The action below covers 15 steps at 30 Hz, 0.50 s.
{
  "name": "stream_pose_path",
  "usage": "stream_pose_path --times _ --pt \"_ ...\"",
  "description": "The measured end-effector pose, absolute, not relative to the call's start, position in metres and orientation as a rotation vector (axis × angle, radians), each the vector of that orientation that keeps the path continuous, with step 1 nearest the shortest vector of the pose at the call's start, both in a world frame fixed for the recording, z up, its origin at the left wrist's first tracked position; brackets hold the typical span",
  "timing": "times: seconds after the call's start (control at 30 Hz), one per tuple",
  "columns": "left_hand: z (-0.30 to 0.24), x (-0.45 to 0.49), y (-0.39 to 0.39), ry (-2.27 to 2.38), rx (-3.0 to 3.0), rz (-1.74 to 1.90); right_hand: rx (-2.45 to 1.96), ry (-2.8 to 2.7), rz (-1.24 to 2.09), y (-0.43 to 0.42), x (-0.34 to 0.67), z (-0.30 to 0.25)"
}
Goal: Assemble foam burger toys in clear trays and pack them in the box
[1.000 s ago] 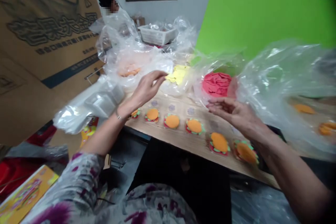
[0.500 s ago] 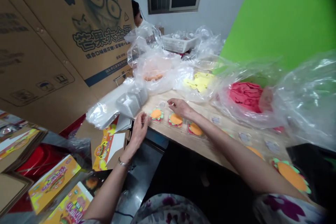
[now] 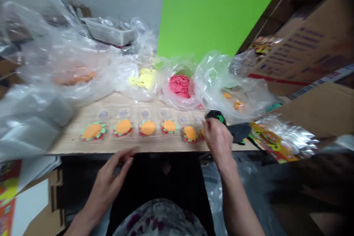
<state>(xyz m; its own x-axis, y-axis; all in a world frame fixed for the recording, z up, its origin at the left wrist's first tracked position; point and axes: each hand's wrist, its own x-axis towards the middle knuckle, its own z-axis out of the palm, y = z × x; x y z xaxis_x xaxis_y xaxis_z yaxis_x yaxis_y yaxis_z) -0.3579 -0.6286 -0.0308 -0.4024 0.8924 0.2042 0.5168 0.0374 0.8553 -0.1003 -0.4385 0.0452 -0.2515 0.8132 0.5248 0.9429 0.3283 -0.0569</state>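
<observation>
A row of layered toy-like burgers (image 3: 147,128) runs along the front of the wooden table (image 3: 69,147). Each has an orange top over green frilly and red layers and sits in a clear plastic case, its transparent lid (image 3: 145,113) lying open behind. My right hand (image 3: 219,136) is over the right end of the row, partly covering the last burger (image 3: 202,133). Its fingers are curled closed and slightly blurred; anything in them is hidden. Below the table's front edge, my left hand (image 3: 114,173) hovers with fingers stretched out, holding nothing.
Behind the row stand plastic bags of orange pieces (image 3: 76,77), yellow pieces (image 3: 143,78) and red pieces (image 3: 180,86). Stacked clear plastic (image 3: 30,121) lies left. At right are a black bag (image 3: 239,132), a printed burger pouch (image 3: 272,142) and cardboard boxes (image 3: 306,49).
The view has swung right. My right hand has moved from the row's left end to its right end. My left hand has come away from the leftmost burger.
</observation>
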Motion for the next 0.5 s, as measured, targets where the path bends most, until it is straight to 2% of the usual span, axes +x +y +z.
stream_pose_path --times 0.07,0.13,0.23,0.33,0.5 --pt "-0.034 -0.327 -0.613 1.654 1.363 1.178 -1.869 -2.008 -0.304 -0.434 -0.048 0.028" --pt "-0.036 -0.295 -0.595 1.393 1.314 1.100 -1.965 -1.973 -0.041 -0.431 -0.014 0.009" --pt "-0.042 -0.252 -0.567 1.080 1.172 1.055 -1.849 -1.834 0.443 -0.430 0.002 -0.019" --pt "-0.048 -0.221 -0.543 0.960 1.025 1.027 -1.657 -1.483 0.830 -0.427 -0.006 -0.040" --pt "-0.052 -0.196 -0.523 0.905 0.789 0.982 -1.437 -1.057 1.045 -0.430 -0.017 -0.051"
